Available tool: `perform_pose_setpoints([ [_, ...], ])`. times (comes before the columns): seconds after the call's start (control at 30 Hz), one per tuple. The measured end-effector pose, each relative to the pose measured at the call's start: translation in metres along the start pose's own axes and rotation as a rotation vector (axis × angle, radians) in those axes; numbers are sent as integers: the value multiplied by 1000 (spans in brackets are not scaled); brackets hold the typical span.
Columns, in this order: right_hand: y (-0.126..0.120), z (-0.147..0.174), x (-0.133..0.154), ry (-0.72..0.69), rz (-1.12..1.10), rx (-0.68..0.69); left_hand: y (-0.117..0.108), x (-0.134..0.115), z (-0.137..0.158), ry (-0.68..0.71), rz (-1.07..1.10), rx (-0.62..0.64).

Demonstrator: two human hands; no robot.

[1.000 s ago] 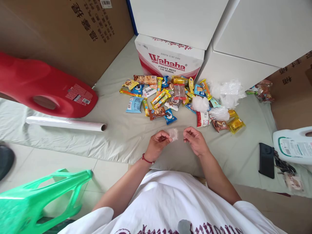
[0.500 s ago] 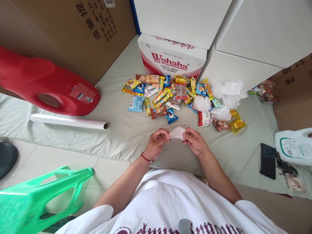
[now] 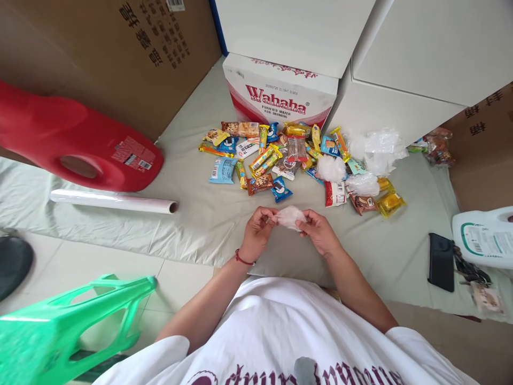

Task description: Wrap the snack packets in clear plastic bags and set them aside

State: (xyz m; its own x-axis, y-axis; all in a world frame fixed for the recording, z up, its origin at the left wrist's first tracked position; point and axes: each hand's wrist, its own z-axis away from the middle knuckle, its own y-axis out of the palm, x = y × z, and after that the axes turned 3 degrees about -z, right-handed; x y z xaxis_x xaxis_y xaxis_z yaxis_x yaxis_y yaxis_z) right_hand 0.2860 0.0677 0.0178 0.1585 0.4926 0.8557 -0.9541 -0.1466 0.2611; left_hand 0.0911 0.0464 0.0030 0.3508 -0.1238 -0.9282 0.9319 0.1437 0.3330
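Between my two hands is a thin, crumpled clear plastic bag [image 3: 290, 217], held just above the cloth near my body. My left hand [image 3: 259, 230], with a red cord bracelet at the wrist, pinches the bag's left end. At its right end, the fingers and thumb of my right hand [image 3: 316, 231] are closed on it. Beyond the hands lies a loose pile of wrapped snacks [image 3: 260, 183], in yellow, blue, brown and red packets. Several crumpled clear bags [image 3: 332, 169] rest on the pile's right side.
A Wahaha carton [image 3: 280, 96] stands behind the snacks, against white cabinets [image 3: 288, 32]. On the left lie a red detergent jug [image 3: 100, 139] and a plastic-film roll [image 3: 116, 201], with a green stool [image 3: 80, 321] below. A black phone [image 3: 441, 262] and a white bottle [image 3: 487, 238] lie right.
The plastic bag looks wider and more spread between my fingers. My right thumb and fingers have shifted a little on it. The view has tilted slightly.
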Motion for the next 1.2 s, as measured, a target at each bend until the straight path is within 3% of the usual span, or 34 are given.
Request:
perform_pose_setpoints([
  [0.1,-9,0,4,64,-137,27,-6,1,-4,-148,229,-31],
  [0.2,-16,1,7,111,-198,20,-14,6,-5,-267,289,-13],
  [0.27,-17,2,7,98,-192,-14,-16,7,-3,-202,200,-69],
  [0.33,-14,3,5,51,-155,-57,-14,5,1,4,1,-135],
  [0.4,-12,3,4,8,-96,-78,-9,1,4,218,-276,-119],
  [0.47,-10,4,5,-8,-45,-71,-4,-4,3,326,-517,-53],
  [0.53,-12,5,6,0,-34,-61,-2,-7,0,337,-605,-19],
  [0.7,-31,6,8,40,-173,-88,-10,-10,-1,243,-395,72],
  [0.87,-45,1,9,-76,-138,-143,-13,-20,6,292,-435,243],
  [1.0,-36,-7,16,-20,80,61,-7,-26,4,352,-474,386],
  [1.1,-30,-13,17,25,183,172,-12,-26,1,371,-495,379],
  [1.2,-32,-16,17,-81,134,-11,-27,-19,0,311,-469,226],
])
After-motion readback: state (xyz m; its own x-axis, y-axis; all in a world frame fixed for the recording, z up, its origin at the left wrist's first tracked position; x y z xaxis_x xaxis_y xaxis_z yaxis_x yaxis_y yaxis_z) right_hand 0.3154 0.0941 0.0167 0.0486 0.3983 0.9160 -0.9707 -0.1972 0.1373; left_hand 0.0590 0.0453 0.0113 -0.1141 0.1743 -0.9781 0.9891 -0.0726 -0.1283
